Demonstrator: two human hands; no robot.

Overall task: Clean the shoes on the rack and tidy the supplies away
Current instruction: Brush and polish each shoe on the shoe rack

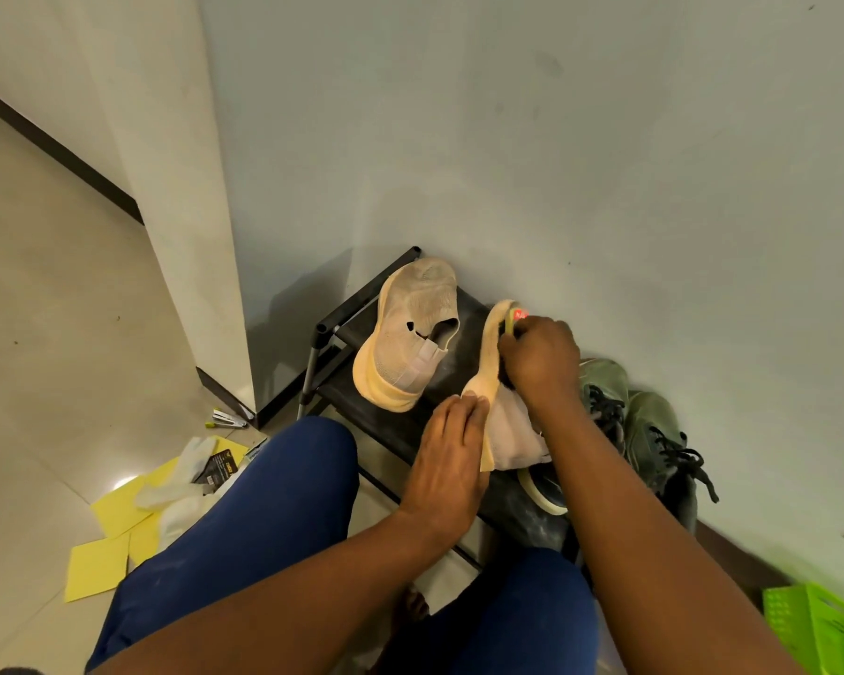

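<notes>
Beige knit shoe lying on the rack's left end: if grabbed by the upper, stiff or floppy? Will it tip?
The beige knit shoe probably flexes: its upper looks like soft mesh and sags at the collar. Likely light for its size, given the thick foam-like sole. It lies sole-down on the rack, so tipping seems unlikely.

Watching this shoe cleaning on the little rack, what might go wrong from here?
The tan shoe is tipped on its side, steadied only by the left hand while the right hand works; it might slip off the rack. The other tan shoe sits close and could get knocked.
</notes>
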